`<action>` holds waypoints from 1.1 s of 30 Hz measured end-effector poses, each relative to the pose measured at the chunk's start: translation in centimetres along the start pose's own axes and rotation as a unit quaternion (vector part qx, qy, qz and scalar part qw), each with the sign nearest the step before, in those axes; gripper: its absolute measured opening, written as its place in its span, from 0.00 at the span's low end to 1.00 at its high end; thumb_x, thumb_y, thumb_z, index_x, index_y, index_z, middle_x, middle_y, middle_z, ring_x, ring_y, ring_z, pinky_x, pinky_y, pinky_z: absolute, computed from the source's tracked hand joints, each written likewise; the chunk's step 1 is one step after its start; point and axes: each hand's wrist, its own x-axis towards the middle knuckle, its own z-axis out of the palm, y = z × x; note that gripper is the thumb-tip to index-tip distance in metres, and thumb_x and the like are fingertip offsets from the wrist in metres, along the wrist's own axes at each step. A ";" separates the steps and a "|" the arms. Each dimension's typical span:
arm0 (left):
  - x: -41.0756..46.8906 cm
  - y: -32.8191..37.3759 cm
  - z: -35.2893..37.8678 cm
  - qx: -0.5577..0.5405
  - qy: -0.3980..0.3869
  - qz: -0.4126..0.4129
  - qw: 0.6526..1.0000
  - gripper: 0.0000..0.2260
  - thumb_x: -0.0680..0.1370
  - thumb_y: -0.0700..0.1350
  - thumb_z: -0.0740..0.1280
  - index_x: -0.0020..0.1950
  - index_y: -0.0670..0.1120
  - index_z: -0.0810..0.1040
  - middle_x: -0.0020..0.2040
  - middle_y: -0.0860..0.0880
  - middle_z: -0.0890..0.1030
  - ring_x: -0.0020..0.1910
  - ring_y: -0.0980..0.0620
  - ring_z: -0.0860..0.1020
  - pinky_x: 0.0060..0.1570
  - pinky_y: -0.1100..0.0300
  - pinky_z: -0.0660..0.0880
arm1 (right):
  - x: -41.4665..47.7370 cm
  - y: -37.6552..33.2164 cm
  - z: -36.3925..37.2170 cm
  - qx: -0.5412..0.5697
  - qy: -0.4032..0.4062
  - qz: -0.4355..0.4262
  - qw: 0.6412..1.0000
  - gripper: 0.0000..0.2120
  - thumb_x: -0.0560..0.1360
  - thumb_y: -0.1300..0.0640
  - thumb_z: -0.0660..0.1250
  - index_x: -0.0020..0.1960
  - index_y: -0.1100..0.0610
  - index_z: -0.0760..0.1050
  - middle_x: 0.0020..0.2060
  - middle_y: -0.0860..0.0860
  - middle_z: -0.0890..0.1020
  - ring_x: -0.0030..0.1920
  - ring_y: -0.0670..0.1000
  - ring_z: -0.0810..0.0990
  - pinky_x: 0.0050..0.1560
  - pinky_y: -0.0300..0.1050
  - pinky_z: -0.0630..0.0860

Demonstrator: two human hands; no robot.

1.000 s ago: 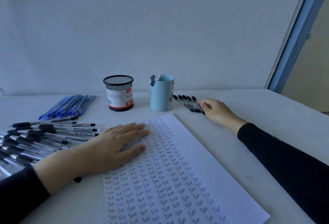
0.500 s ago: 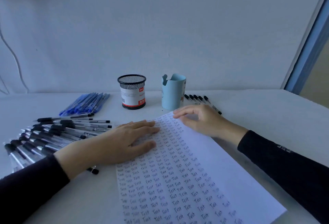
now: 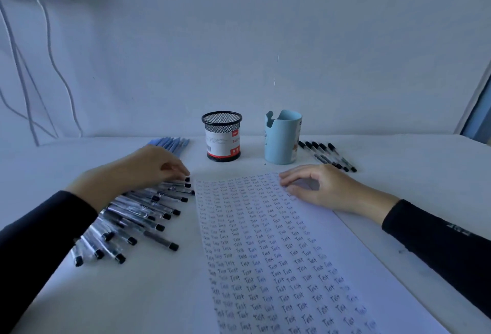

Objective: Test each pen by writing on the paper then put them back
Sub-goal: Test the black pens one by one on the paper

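Observation:
A white paper (image 3: pixel 353 251) filled with rows of the word "Test" lies in the middle of the table. Left of it spreads a fan of several black-capped clear pens (image 3: pixel 138 217). My left hand (image 3: pixel 143 171) reaches over the fan's far end, its curled fingertips and thumb pinching the cap end of the topmost pen (image 3: pixel 180 183). My right hand (image 3: pixel 321 187) rests on the paper's upper right corner with loosely bent fingers and holds nothing. Several black pens (image 3: pixel 329 155) lie in a row right of the blue cup.
A black mesh pen holder (image 3: pixel 221 136) and a light blue cup (image 3: pixel 283 137) stand side by side behind the paper. A bundle of blue pens (image 3: pixel 170 143) lies at the back left, partly behind my left hand. White cables (image 3: pixel 50 49) hang on the wall at left.
My left hand left the paper and moved left and back onto the black pen fan. My right hand came from the pens at right onto the paper's top corner.

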 end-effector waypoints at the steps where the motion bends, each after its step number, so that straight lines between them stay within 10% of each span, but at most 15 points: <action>1: 0.1 -0.2 0.0 0.002 0.004 0.003 1.000 0.06 0.77 0.43 0.71 0.49 0.55 0.85 0.32 0.70 0.78 0.40 0.76 0.75 0.41 0.80 0.67 | 0.0 0.0 0.0 0.002 -0.002 -0.001 1.000 0.09 0.76 0.56 0.72 0.55 0.47 0.82 0.59 0.39 0.81 0.60 0.34 0.76 0.67 0.35 0.69; 11: 0.3 5.7 2.5 -0.010 0.270 0.249 0.930 0.05 0.77 0.38 0.70 0.50 0.42 0.84 0.45 0.51 0.82 0.43 0.61 0.78 0.49 0.76 0.70 | -0.1 0.0 0.1 0.036 0.004 0.009 0.999 0.09 0.76 0.58 0.72 0.56 0.52 0.83 0.58 0.41 0.82 0.60 0.35 0.77 0.65 0.31 0.69; 16: -1.1 10.4 4.9 -0.049 0.179 0.333 0.925 0.08 0.79 0.42 0.67 0.54 0.44 0.84 0.50 0.50 0.82 0.47 0.55 0.81 0.50 0.58 0.79 | 0.0 0.1 -0.1 0.030 0.000 0.001 1.000 0.09 0.75 0.58 0.72 0.54 0.50 0.83 0.57 0.41 0.82 0.60 0.36 0.78 0.64 0.34 0.71; 27: -0.2 7.8 5.0 -0.074 0.179 0.184 0.964 0.13 0.78 0.32 0.66 0.61 0.42 0.80 0.56 0.46 0.81 0.49 0.53 0.82 0.50 0.71 0.75 | -0.4 -4.3 1.7 -0.170 -0.009 -0.035 0.985 0.29 0.68 0.28 0.62 0.59 0.44 0.81 0.53 0.38 0.75 0.57 0.38 0.69 0.60 0.36 0.65; 33: -0.9 7.9 4.9 -0.059 0.161 0.150 0.974 0.12 0.80 0.44 0.66 0.62 0.47 0.79 0.57 0.51 0.80 0.50 0.57 0.79 0.55 0.60 0.78 | 0.2 -3.8 -0.1 0.087 0.064 0.062 0.992 0.08 0.75 0.51 0.71 0.51 0.54 0.82 0.48 0.46 0.83 0.48 0.40 0.80 0.51 0.34 0.72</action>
